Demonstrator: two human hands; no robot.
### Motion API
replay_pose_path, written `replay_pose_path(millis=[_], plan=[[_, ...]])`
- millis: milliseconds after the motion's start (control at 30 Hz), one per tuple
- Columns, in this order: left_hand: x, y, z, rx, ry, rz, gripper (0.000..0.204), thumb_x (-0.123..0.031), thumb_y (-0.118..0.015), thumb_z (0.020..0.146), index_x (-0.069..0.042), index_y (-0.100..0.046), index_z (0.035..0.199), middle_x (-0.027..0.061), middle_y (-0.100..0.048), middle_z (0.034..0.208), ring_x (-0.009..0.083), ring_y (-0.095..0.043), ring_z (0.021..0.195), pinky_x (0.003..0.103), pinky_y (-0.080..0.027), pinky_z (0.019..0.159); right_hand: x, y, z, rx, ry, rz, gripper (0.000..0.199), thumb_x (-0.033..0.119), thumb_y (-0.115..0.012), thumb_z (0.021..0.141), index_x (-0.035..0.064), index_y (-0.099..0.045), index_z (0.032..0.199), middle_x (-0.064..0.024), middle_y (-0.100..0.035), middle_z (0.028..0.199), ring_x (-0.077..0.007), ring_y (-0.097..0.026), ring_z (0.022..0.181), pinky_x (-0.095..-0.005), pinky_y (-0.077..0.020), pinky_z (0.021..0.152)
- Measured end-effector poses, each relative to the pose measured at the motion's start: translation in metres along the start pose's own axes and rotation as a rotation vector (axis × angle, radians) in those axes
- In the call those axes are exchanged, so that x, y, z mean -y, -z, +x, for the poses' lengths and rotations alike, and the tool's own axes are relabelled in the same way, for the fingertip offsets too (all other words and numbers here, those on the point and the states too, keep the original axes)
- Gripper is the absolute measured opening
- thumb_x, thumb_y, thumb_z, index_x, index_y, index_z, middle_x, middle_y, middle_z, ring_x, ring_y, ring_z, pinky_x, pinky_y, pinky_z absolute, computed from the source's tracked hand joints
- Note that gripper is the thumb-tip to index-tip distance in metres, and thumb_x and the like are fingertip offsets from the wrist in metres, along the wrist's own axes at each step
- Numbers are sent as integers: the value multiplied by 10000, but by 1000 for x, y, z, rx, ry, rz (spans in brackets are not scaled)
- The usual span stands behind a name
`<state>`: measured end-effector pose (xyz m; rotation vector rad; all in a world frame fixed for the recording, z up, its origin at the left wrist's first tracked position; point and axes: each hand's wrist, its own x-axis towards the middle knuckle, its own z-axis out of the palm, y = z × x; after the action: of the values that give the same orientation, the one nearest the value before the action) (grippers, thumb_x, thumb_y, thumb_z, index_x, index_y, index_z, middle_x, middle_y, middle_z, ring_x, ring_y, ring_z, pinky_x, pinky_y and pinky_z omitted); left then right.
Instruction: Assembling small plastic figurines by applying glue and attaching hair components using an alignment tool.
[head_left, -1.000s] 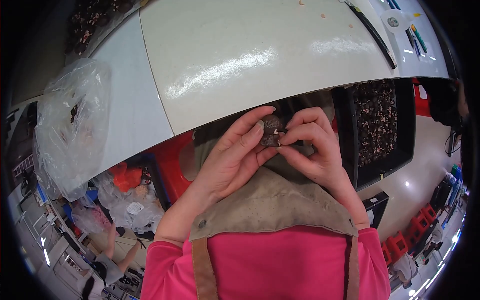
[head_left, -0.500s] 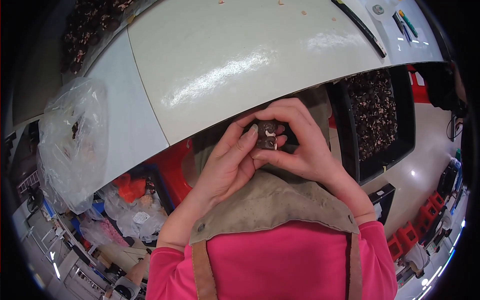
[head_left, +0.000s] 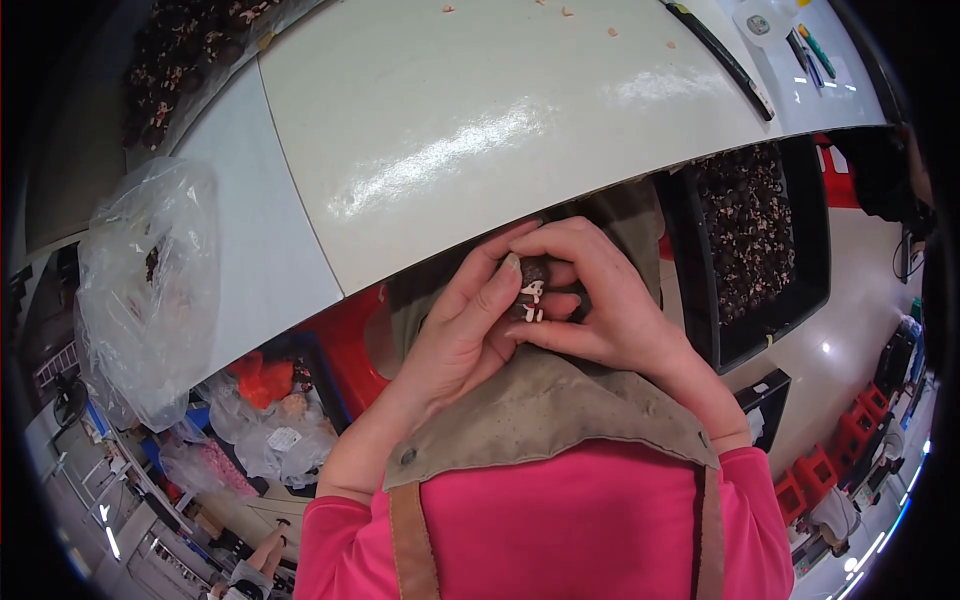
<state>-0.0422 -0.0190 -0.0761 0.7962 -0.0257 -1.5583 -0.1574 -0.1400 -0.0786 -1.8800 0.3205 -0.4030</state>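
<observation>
A small figurine (head_left: 535,272) with a round dark brown head and pale face and limbs sits between my two hands, just off the near edge of the table. My left hand (head_left: 462,325) is closed on its left side, thumb pressed along it. From the other side my right hand (head_left: 618,300) curls round it, with fingertips behind the figurine and the thumb below. Part of its body is hidden by my fingers.
The pale tabletop (head_left: 430,110) spreads ahead, with a black cutter-like strip (head_left: 722,62) and pens (head_left: 815,50) at far right. A black crate (head_left: 818,260) of similar dark-and-pale pieces stands right. A clear plastic bag (head_left: 150,290) drapes the left; a red stool (head_left: 352,350) is below.
The figurine has turned in my fingers, so more of its pale face and limbs shows. Both hands have shifted slightly down, toward my body.
</observation>
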Motion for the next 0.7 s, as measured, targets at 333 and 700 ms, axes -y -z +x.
replay_pose_path(millis=[333,700], plan=[[0,3,1,17,6,-42,468,-277,-394,965,-53,-280,1360,118,-511,1133,192,-551,1023,329,-471,879,-7,-2,0,-10,74,-38,524,73,-777,621,42,-508,1069,-84,-522,977,-203,-533,877,-297,-436,762],[3,5,3,23,-22,-62,456,-292,-358,975,-47,-290,1352,110,-520,1125,164,-544,991,307,-461,863,-8,-3,-3,-20,45,-26,548,28,-748,620,46,-517,1116,-92,-527,1010,-199,-534,883,-275,-443,739]])
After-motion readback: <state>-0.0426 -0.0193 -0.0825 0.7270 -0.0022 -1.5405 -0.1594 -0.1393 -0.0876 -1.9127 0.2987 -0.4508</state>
